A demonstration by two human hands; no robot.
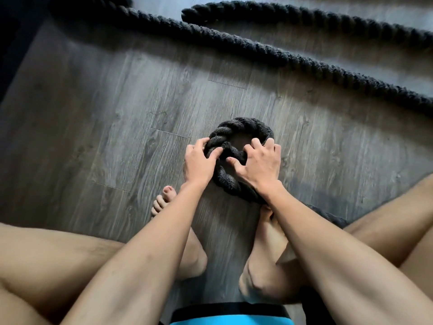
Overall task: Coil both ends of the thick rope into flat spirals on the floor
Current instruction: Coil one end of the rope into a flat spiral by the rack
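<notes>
Only the first tight turn of the thick rope (241,125) lies on the floor (105,113) before the person, left hand (201,161) and right hand (260,166) both gripping it with curled fingers, so next the trailing length likely needs wrapping flat around it.

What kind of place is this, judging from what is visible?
Probably a home room or small gym, not certain. The grey wood-look plank floor, the thick black twisted rope lying across it, and a barefoot person whose left hand and right hand grip its end suggest this.
</notes>
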